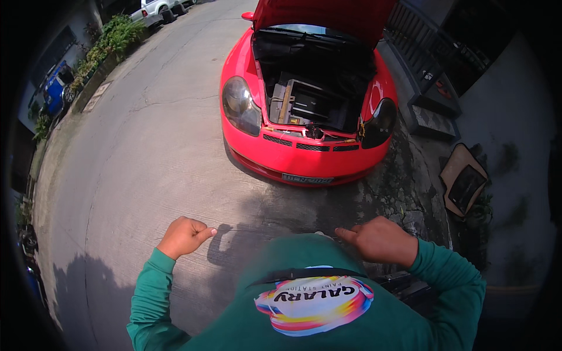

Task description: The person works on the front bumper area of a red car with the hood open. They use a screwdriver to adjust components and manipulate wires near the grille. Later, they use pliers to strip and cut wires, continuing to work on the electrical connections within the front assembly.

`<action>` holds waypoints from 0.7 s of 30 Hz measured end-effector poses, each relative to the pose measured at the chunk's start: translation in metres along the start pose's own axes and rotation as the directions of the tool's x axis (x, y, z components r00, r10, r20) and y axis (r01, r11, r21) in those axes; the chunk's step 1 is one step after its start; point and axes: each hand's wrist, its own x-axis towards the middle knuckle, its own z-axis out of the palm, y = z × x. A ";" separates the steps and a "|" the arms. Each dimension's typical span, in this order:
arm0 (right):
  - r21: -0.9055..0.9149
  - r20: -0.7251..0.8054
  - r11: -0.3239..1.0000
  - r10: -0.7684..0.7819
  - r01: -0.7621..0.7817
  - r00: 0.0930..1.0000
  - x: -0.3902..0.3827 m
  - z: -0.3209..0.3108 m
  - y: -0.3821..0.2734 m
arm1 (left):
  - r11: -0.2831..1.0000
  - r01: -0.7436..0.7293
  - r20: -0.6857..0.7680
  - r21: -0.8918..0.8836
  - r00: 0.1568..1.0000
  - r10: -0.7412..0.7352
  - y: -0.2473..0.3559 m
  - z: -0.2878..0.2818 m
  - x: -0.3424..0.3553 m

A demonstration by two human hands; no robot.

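My left hand [184, 237] is curled closed with the thumb out, nothing visible in it, held over the pavement. My right hand [380, 240] is also curled, a digit pointing inward, with nothing visible in it. Both are at either side of my green shirt [252, 310], which has a colourful printed logo. Beyond them stands a red car [304, 158] with its front hood [319, 11] raised, showing a dark compartment that holds a black boxy item [310, 99] and a wooden strip [285, 102]. Neither hand touches the car.
The concrete road [134, 164] runs away at left, past plants [111, 38], a blue vehicle [55, 88] and a white vehicle [149, 11]. At right are railed steps [424, 117] and a tan mat [456, 164] with a dark piece on it, by a wall.
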 end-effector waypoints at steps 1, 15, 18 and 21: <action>0.010 0.072 1.000 -0.003 0.002 0.997 -0.005 0.000 -0.005 | 1.000 -0.023 0.003 0.019 1.000 0.023 -0.003 -0.004 0.005; 0.621 -0.048 0.783 -0.010 0.038 0.999 -0.032 0.001 0.035 | 0.942 -0.031 0.086 -0.336 0.994 0.063 -0.056 -0.007 -0.004; 0.549 -0.075 0.836 0.052 -0.002 0.996 -0.027 0.023 0.044 | 0.979 -0.011 0.040 -0.205 0.999 0.020 -0.038 -0.006 -0.006; 0.630 -0.108 0.777 0.082 0.004 0.991 0.009 0.026 0.007 | 0.996 -0.050 -0.039 -0.076 0.998 0.048 -0.014 0.006 -0.007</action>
